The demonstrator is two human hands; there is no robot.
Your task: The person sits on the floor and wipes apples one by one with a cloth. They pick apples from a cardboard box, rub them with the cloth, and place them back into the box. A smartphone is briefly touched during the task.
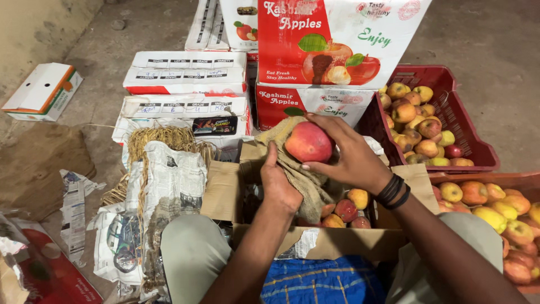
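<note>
- Blue checked cloth (320, 281) lies across the lap at the bottom edge, between the two knees.
- Brown cardboard box (337, 241) stands open just beyond the lap; several red and yellow apples (346, 209) lie inside it.
- Left hand (278, 183) is closed on a tan rag (301, 174), thumb pointing up, above the open box.
- Right hand (351, 157) grips a red apple (308, 142) from the far side, fingers spread around it; black bands circle the wrist.
- Red apple is held in the air over the box, touching the top of the rag.
- Orange crate (478, 179) at the near right is filled with yellow-red fruit.
- Crumpled newspaper (169, 191) and a bundle of straw (160, 138) lie on the floor to the left of the box.
- Red crate (475, 141), farther right, holds more mixed apples.
- Printed fruit cartons (337, 45) are stacked beyond the hands; flat white cartons (185, 73) are piled to their left.
- Small white carton (42, 91) lies on the concrete floor at the far left.
</note>
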